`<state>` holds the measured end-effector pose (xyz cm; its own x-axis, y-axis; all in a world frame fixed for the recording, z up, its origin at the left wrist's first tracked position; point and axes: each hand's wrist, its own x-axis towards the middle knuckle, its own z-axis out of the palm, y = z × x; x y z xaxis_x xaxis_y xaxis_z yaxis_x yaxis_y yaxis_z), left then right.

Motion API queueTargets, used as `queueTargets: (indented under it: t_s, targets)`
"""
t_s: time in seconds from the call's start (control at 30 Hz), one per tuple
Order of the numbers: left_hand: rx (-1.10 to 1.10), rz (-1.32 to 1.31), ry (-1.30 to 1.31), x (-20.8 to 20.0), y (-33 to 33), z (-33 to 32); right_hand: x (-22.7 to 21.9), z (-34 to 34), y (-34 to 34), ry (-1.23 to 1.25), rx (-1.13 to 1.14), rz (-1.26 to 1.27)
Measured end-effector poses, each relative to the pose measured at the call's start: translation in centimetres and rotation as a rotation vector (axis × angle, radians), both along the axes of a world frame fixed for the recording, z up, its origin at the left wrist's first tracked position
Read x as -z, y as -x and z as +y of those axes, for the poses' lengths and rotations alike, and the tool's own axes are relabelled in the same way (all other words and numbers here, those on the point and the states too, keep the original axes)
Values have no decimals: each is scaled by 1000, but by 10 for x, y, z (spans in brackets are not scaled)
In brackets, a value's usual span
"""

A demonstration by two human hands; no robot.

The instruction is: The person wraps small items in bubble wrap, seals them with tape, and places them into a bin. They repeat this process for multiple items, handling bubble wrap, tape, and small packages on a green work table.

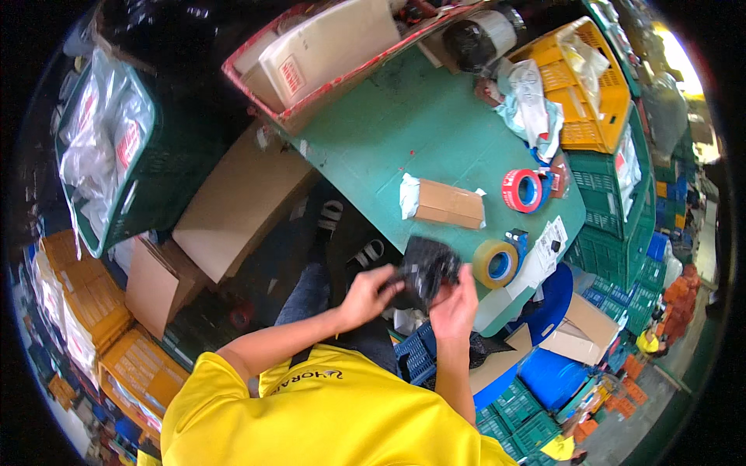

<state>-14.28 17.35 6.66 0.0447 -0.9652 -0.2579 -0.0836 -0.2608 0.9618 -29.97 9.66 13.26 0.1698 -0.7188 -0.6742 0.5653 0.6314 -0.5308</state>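
Observation:
A small package in shiny black plastic wrap [429, 266] is held up in front of me, near the table's front edge. My right hand [455, 301] grips it from below and from the right, with the fingers curled against its side. At its left edge, my left hand [368, 295] pinches what looks like a loose end of the wrap. Just beyond the package, a brown cardboard box [451, 204] with white wrapping at its ends lies on the green table [365, 147]. A roll of clear tan tape [496, 264] in a blue dispenser stands to the right of my right hand.
A roll of red printed tape [521, 190] sits farther back, and white labels [544, 250] lie along the right edge. A red-rimmed box [291, 116] and a yellow crate [579, 85] occupy the far side. Cardboard sheets [241, 202] and a green bin [140, 179] stand left.

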Motion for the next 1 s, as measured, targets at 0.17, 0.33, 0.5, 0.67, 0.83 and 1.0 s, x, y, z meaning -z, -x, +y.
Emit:
queueTargets:
  t_s: [0.17, 0.33, 0.5, 0.67, 0.83, 1.0]
  targets:
    - [182, 180, 15, -28, -57, -69, -11, -17, -19, 726, -415, 719]
    - [65, -305, 196, -22, -111, -173, 3, -60, -17, 445, -312, 813]
    - [171, -325, 136, -2, -123, -258, 36, -96, -17, 502, -230, 677]
    - [99, -918, 678, -19, -103, -251, 86, -111, -49, 718, -225, 1050]
    - [274, -931, 586, 13, -112, -232, 101, -118, -53, 762, -240, 1102]
    - [5, -560, 433, 47, -124, -249, 112, -169, -63, 631, -101, 1237]
